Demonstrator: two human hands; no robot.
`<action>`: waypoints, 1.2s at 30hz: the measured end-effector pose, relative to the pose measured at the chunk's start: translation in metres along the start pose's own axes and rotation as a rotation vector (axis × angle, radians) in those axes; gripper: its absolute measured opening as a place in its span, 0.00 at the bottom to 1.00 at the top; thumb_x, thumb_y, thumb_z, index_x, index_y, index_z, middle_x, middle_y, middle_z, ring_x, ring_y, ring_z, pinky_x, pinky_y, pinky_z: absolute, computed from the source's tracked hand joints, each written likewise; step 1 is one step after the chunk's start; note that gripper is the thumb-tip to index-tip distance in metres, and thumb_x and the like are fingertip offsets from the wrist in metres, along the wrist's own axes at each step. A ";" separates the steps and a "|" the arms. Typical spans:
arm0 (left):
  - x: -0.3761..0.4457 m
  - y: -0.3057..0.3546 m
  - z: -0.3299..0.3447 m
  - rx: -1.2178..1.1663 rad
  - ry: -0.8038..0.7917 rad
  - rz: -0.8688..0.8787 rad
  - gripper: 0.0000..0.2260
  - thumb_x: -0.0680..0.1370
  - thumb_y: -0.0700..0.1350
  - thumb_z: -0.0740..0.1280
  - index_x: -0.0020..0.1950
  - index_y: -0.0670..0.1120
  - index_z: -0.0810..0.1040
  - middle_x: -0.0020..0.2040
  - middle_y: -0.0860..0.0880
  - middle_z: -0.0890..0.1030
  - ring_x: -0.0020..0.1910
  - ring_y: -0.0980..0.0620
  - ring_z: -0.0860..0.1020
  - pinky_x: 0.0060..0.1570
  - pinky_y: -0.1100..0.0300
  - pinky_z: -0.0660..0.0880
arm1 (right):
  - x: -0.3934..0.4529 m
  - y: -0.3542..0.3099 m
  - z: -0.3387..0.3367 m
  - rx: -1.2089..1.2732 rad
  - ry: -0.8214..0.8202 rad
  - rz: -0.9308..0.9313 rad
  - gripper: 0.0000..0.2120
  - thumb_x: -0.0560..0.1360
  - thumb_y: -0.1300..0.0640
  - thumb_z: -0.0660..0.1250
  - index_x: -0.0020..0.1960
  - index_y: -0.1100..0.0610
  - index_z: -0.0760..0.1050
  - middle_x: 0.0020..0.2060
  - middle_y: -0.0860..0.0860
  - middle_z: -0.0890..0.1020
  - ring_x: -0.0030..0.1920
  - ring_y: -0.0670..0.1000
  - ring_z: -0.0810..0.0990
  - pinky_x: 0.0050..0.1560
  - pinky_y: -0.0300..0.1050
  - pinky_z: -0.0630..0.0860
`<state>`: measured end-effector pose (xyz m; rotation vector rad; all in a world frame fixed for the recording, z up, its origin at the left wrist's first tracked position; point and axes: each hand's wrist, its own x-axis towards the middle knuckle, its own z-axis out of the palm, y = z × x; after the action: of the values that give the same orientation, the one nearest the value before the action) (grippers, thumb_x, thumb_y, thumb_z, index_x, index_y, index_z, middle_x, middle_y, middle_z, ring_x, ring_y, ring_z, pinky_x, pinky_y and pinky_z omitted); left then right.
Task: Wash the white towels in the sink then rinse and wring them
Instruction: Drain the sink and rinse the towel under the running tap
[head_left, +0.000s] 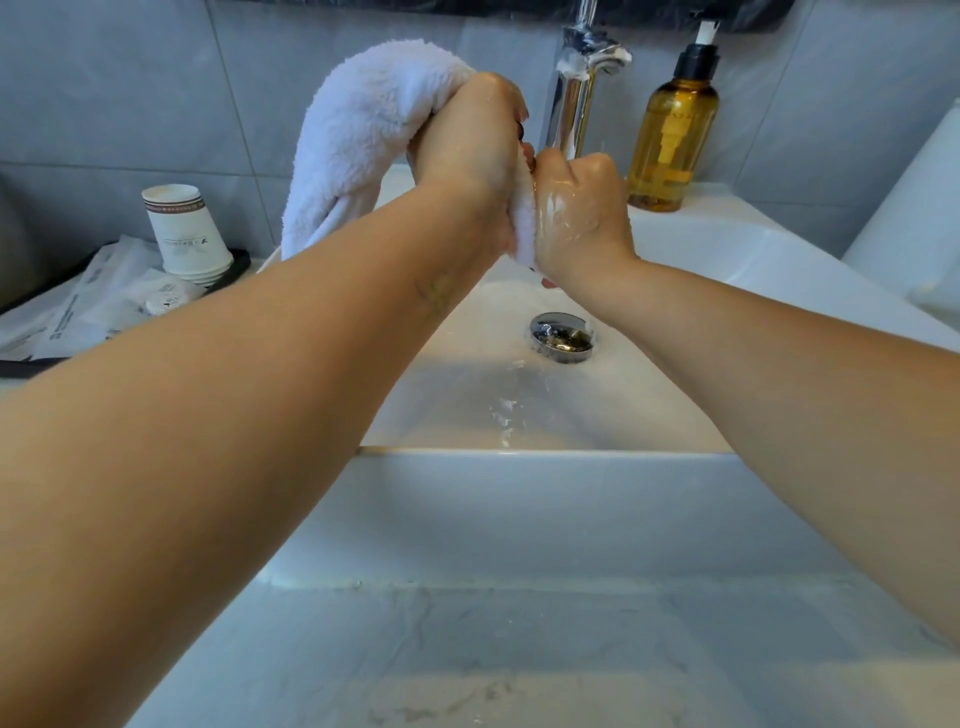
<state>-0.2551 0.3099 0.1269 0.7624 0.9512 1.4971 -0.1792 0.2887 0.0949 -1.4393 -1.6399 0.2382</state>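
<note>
The white towel (358, 140) is held twisted above the sink (545, 462), the left hand (470, 140) gripping its upper bunch while the right hand (582, 213) squeezes the lower end, its loose tail draping left near the paper cups (187, 234).

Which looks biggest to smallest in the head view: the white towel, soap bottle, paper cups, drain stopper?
1. white towel, gripped by both hands
2. soap bottle
3. paper cups, close to the bottle in apparent size, so that order is unsure
4. drain stopper, smallest despite sitting nearer the camera
</note>
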 end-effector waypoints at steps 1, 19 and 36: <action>-0.003 0.000 0.000 -0.021 -0.030 0.015 0.17 0.72 0.35 0.63 0.29 0.48 0.60 0.26 0.51 0.63 0.22 0.53 0.63 0.31 0.60 0.65 | 0.002 -0.001 0.001 0.046 0.023 0.075 0.14 0.81 0.63 0.54 0.49 0.70 0.76 0.46 0.68 0.79 0.48 0.69 0.77 0.48 0.62 0.77; 0.025 0.002 -0.012 0.699 -0.116 0.122 0.05 0.75 0.47 0.66 0.40 0.48 0.76 0.39 0.49 0.81 0.48 0.47 0.82 0.53 0.54 0.76 | 0.118 0.004 -0.097 -0.388 0.134 -0.231 0.14 0.75 0.53 0.71 0.60 0.48 0.74 0.39 0.45 0.81 0.44 0.53 0.79 0.50 0.56 0.78; 0.030 -0.001 -0.017 0.763 -0.096 0.121 0.05 0.75 0.46 0.65 0.40 0.47 0.75 0.42 0.48 0.80 0.45 0.47 0.79 0.48 0.55 0.72 | 0.117 0.012 -0.065 0.550 0.379 0.313 0.08 0.75 0.64 0.66 0.53 0.56 0.77 0.42 0.52 0.82 0.41 0.49 0.81 0.43 0.42 0.80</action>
<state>-0.2735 0.3367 0.1171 1.4393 1.4409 1.1648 -0.1126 0.3670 0.1810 -1.2108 -0.9397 0.5155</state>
